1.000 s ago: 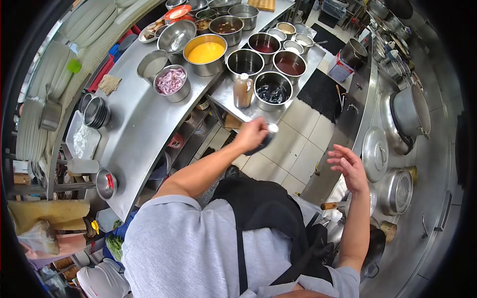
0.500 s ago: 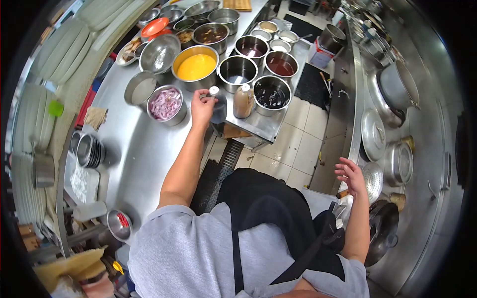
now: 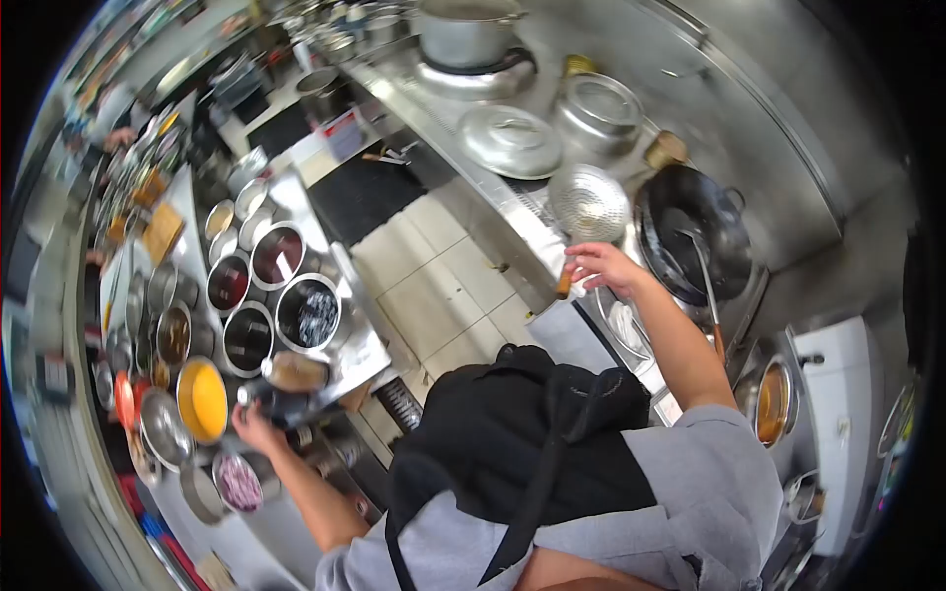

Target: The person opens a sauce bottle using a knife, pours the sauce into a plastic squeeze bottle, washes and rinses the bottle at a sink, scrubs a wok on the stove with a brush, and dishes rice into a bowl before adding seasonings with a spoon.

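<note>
At the left, my left hand is closed at the neck of a dark bottle with a white cap; motion smears its fingers slightly. A tan sauce bottle stands beside it. Close by are a pot of yellow liquid and a bowl of sliced onions. On the right, my right hand hovers with fingers apart and nothing in it. Near its fingertips is the wooden handle of a perforated skimmer.
Several pots of dark and red liquids, including one steel pot, line the left counter. A black wok holding a ladle sits on the right stove. Behind are a metal lid and a large pot. Tiled floor separates the counters.
The view has swung right, bringing the wok and stove nearer the middle. My right hand has come closer to the skimmer handle. My left hand stays by the dark bottle.
</note>
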`<state>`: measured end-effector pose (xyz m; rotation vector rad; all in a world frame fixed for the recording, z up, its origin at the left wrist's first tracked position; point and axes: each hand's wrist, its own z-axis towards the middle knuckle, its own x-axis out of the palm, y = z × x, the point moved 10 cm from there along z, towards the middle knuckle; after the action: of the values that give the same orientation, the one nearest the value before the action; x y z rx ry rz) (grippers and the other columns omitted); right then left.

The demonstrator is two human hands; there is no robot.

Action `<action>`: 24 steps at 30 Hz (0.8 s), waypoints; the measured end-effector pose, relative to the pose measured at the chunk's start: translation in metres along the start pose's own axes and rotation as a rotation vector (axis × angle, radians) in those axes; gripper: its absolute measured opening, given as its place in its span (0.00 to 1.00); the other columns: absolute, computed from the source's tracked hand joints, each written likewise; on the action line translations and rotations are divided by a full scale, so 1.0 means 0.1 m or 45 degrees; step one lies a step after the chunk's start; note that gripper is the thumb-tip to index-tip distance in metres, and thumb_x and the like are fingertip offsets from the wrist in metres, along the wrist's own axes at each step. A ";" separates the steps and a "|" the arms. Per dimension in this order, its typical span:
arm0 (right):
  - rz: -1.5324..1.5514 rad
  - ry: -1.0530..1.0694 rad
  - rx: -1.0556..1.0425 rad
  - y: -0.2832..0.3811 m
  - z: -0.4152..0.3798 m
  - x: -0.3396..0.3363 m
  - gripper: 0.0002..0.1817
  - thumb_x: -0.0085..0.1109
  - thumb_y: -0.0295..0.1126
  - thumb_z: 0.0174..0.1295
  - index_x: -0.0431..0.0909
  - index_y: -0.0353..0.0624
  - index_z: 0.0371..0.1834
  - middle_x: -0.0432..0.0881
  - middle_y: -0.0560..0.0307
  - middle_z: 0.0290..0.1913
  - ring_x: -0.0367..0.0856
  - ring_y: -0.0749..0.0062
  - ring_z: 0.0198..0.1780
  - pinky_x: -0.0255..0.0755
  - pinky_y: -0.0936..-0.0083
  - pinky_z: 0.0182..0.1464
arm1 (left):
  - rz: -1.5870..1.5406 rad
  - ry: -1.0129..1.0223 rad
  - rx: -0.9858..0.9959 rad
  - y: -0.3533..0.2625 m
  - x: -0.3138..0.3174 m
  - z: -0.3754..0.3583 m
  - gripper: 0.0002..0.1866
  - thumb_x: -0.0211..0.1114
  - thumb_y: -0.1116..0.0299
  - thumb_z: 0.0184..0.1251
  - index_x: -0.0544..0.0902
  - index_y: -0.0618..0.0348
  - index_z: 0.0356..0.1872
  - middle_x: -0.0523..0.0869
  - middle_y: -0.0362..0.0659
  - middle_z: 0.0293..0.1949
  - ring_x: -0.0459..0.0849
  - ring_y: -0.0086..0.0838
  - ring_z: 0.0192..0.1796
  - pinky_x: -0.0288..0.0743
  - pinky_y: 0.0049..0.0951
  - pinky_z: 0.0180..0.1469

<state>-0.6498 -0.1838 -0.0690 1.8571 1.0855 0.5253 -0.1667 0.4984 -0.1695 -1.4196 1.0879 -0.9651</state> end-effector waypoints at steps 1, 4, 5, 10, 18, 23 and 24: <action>0.034 -0.002 0.020 -0.11 0.00 -0.11 0.21 0.55 0.35 0.71 0.72 0.45 0.66 0.83 0.59 0.50 0.82 0.76 0.46 0.78 0.74 0.46 | 0.055 0.013 0.011 -0.07 0.01 -0.07 0.20 0.61 0.76 0.63 0.73 0.54 0.57 0.85 0.45 0.44 0.84 0.28 0.45 0.71 0.29 0.40; 0.164 -0.047 0.034 -0.30 -0.07 -0.42 0.21 0.54 0.35 0.71 0.71 0.46 0.66 0.82 0.58 0.52 0.81 0.74 0.47 0.77 0.73 0.47 | 0.203 0.071 0.103 -0.11 -0.03 -0.04 0.20 0.59 0.75 0.65 0.75 0.52 0.59 0.84 0.39 0.46 0.84 0.27 0.46 0.72 0.27 0.37; 0.219 -0.083 0.030 -0.36 -0.08 -0.54 0.21 0.55 0.35 0.70 0.72 0.45 0.65 0.82 0.57 0.51 0.81 0.74 0.46 0.77 0.72 0.46 | 0.152 0.027 0.034 -0.10 -0.07 -0.04 0.21 0.58 0.75 0.64 0.76 0.52 0.59 0.84 0.41 0.47 0.83 0.29 0.46 0.75 0.29 0.38; 0.415 -0.144 0.012 -0.73 -0.05 -1.09 0.21 0.55 0.35 0.71 0.71 0.45 0.66 0.81 0.57 0.52 0.81 0.73 0.46 0.77 0.72 0.45 | 0.554 -0.431 0.128 -0.92 -0.31 0.06 0.21 0.53 0.76 0.60 0.81 0.57 0.56 0.84 0.47 0.49 0.83 0.34 0.44 0.82 0.35 0.40; -0.044 0.164 -0.024 -0.76 0.08 -1.15 0.23 0.56 0.33 0.70 0.72 0.49 0.69 0.83 0.60 0.47 0.81 0.79 0.41 0.76 0.77 0.43 | 0.249 0.309 0.532 -2.27 3.93 -0.92 0.16 0.59 0.74 0.61 0.80 0.67 0.50 0.83 0.45 0.47 0.83 0.27 0.45 0.78 0.20 0.42; -0.589 0.299 -0.238 -0.53 0.25 -0.95 0.23 0.56 0.31 0.66 0.75 0.51 0.65 0.85 0.48 0.46 0.83 0.61 0.45 0.75 0.66 0.50 | 0.985 2.276 0.115 0.17 6.80 -3.89 0.15 0.60 0.71 0.58 0.83 0.61 0.46 0.86 0.43 0.37 0.83 0.28 0.34 0.78 0.30 0.37; -0.552 0.246 -0.241 -0.43 0.29 -1.05 0.22 0.55 0.31 0.66 0.76 0.51 0.65 0.84 0.46 0.48 0.83 0.58 0.48 0.75 0.65 0.53 | 1.174 2.758 0.228 0.87 6.74 -4.58 0.16 0.59 0.68 0.59 0.83 0.62 0.47 0.87 0.45 0.37 0.83 0.29 0.33 0.78 0.33 0.37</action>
<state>-0.7047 -0.2771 -0.1129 1.3738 1.4663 0.5355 -0.4411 -0.2732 -0.2006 0.9981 2.5302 -1.5660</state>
